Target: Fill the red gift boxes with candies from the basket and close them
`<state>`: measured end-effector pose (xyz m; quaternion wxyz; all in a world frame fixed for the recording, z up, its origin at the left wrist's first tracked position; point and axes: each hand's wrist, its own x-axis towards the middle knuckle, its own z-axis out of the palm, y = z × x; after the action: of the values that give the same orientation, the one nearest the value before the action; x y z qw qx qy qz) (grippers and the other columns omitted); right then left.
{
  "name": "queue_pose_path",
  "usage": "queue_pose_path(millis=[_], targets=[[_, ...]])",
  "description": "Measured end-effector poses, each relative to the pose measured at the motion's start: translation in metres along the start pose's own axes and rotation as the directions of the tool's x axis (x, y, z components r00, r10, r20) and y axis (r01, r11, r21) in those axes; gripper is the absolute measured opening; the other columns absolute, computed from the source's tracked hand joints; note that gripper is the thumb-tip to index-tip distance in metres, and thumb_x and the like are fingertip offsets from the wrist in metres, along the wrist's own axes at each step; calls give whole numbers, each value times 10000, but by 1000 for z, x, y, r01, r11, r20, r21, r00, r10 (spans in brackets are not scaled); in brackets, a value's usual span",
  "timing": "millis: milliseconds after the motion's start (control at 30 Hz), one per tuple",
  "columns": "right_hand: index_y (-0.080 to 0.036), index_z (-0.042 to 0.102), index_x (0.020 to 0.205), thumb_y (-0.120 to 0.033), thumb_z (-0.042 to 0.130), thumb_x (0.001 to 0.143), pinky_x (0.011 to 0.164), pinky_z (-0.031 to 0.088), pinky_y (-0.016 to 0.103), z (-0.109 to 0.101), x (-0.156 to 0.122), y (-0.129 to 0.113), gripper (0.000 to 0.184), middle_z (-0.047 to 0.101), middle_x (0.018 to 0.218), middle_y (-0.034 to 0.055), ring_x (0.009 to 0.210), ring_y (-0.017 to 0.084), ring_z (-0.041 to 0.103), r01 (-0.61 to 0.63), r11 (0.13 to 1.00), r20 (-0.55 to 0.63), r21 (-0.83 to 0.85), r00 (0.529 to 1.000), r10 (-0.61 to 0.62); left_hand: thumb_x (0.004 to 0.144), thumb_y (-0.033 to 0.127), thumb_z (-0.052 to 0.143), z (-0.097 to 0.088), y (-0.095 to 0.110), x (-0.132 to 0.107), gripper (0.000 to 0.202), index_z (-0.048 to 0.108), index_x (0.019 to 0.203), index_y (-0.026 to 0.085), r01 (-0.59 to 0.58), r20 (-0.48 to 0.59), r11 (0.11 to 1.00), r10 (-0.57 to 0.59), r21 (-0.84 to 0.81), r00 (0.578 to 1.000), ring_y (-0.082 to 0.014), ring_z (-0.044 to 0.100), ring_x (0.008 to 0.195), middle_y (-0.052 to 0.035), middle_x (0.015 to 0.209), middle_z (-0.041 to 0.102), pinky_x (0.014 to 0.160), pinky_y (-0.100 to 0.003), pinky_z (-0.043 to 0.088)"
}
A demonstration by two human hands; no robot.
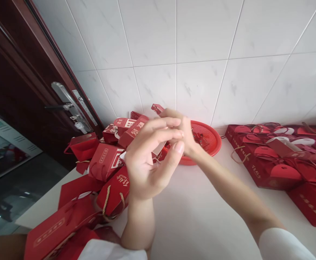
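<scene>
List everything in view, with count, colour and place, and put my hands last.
Wall: one, white tile, at the back
Door: one, dark reddish-brown, left
Handle: one, dark lever, on the door
Keys: count unclear, silver, by the handle
Tabletop: one, whitish, centre
Left-side boxes: many, red, heaped left
Right-side boxes: several, mostly red, right
Basket: one, red, centre, near the wall
Small pieces: several, red, in the basket
Sleeves: two, white, bottom edge
Left hand: one, bare, in front
Right hand: one, bare, partly hidden behind the left
</scene>
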<state>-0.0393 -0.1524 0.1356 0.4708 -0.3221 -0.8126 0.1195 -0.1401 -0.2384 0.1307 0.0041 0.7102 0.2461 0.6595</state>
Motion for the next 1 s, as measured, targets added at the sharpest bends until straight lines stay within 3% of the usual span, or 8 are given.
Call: queue_pose_path(millis=[133, 233, 367, 533, 600, 767, 900, 1000], targets=[[-181, 530, 691, -279, 555, 895, 596, 346, 252, -56, -27, -1, 228, 538, 641, -18, 606, 103, 437, -81, 994, -74, 67, 993, 86, 895, 183, 661, -8, 6, 1, 129, 686, 975, 282, 89, 95, 995, -93, 49, 991, -216, 655, 1069, -23, 1086, 688, 924, -377, 565], [-176, 537, 625, -286, 591, 870, 551, 306, 250, -81, -57, 1, 274, 532, 596, -17, 558, 92, 405, -206, 977, -49, -61, 978, 203, 879, 235, 683, -1, 1, -1, 112, 665, 988, 254, 216, 294, 969, -242, 120, 925, -191, 667, 954, -28, 1052, 672, 811, -324, 573], [-183, 475, 581, -321, 585, 880, 497, 249, 249, -94, -96, 11, 347, 443, 534, -36, 512, 82, 338, -362, 918, 2, -163, 930, 367, 771, 286, 747, 22, -12, -9, 237, 594, 945, 242, 261, 623, 893, -443, 366, 644, -180, 636, 818, -8, 988, 610, 693, -308, 524], [-189, 500, 654, -473, 579, 894, 470, 248, 238, -100, -135, 36, 381, 439, 553, -41, 498, 82, 341, -537, 843, 104, 29, 840, 532, 813, 188, 566, 45, -29, -16, 120, 455, 816, 233, 181, 794, 850, -527, 495, 304, -182, 576, 765, 5, 865, 572, 607, -279, 410], [-190, 510, 688, -538, 581, 885, 463, 252, 235, -100, -148, 47, 406, 458, 592, -35, 508, 84, 352, -557, 819, 121, 135, 830, 545, 879, 198, 478, 50, -37, -15, 63, 452, 840, 239, 201, 824, 860, -508, 469, 250, -184, 561, 754, 16, 787, 566, 611, -277, 390], [-200, 459, 683, -596, 561, 890, 463, 271, 227, -80, -179, 69, 459, 418, 584, -47, 516, 82, 336, -573, 786, 39, 232, 813, 581, 901, 173, 407, 61, -58, -13, 177, 538, 992, 252, 226, 822, 850, -522, 476, 228, -189, 570, 772, 14, 804, 612, 664, -278, 402], [-193, 555, 941, -577, 475, 944, 496, 401, 240, -60, -199, 78, 393, 598, 699, -5, 543, 114, 482, -610, 754, 38, 243, 783, 621, 924, 239, 414, 70, -74, -16, 233, 646, 944, 235, 296, 850, 826, -521, 480, 76, -199, 633, 912, -2, 961, 706, 772, -277, 443], [-239, 481, 1350, -479, 389, 1001, 640, 522, 298, -56, -205, 79, 433, 692, 972, 47, 625, 137, 592, -547, 826, 48, 135, 836, 546, 852, 399, 590, 69, -82, -17, 276, 684, 1054, 235, 308, 846, 798, -530, 518, -48, -245, 614, 1119, -17, 1218, 692, 877, -276, 446]])
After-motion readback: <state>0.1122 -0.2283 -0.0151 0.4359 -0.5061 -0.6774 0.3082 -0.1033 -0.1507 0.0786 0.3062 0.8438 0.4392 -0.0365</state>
